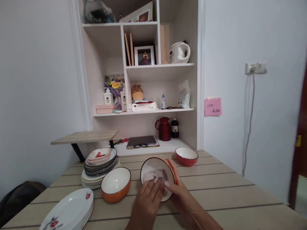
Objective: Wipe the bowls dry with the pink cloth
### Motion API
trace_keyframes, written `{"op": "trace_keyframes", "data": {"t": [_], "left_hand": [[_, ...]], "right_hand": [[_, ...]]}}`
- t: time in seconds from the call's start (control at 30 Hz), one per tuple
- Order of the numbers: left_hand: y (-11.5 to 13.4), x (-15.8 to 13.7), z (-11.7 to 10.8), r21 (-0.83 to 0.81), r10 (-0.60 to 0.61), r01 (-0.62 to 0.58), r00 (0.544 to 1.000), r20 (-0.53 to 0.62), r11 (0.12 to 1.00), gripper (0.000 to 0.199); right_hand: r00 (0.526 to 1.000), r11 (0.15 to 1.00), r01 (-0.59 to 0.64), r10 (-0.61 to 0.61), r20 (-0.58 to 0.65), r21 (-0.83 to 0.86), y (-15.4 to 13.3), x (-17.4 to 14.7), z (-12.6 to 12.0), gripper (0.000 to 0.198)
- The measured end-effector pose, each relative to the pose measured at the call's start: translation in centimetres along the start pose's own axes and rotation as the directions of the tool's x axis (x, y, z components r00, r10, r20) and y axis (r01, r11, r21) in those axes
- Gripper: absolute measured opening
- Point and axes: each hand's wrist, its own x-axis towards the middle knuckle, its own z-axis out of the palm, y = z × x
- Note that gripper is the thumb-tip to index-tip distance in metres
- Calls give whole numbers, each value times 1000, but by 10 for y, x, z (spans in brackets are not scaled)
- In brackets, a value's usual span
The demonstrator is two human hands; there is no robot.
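Near the table's middle, an orange bowl with a white inside and dark rim is tilted toward me. My right hand grips it from the right, thumb at the rim and fingers behind the outer wall. Pressed inside the bowl is a crumpled pale pink-grey cloth, held by my left hand with its fingers together on it. Just to the left a second orange bowl stands upright. A red bowl sits farther back on the right.
White oval plates with red flowers are stacked at the front left. Behind them stands a taller stack of plates topped by small dishes. A shelf unit rises behind the slatted table, with a red jug inside.
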Motion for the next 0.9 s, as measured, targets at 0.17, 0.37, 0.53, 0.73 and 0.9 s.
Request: {"op": "trace_keyframes", "data": {"t": [0.17, 0.37, 0.53, 0.73, 0.9], "left_hand": [[-2, -2, 1, -31, -1, 0, 1000, -21, 1000, 46], [-2, -1, -2, -64, 71, -69, 997, 41, 996, 43], [3, -1, 7, -143, 78, -77, 997, 7, 987, 38], [6, -3, 7, -88, 101, -100, 995, 14, 991, 37], [8, -4, 4, -39, 89, -89, 996, 2, 995, 41]], "right_hand": [[997, 999, 33, -34, -64, -24, 6, 1, 3, 119], [994, 991, 14, -29, -108, -134, -6, -1, 4, 87], [985, 951, -166, 148, -85, -259, -29, -1, -9, 65], [977, 941, -211, 199, -72, -264, -38, -3, -24, 83], [988, 981, -155, 155, -10, -115, -29, -4, -16, 109]]}}
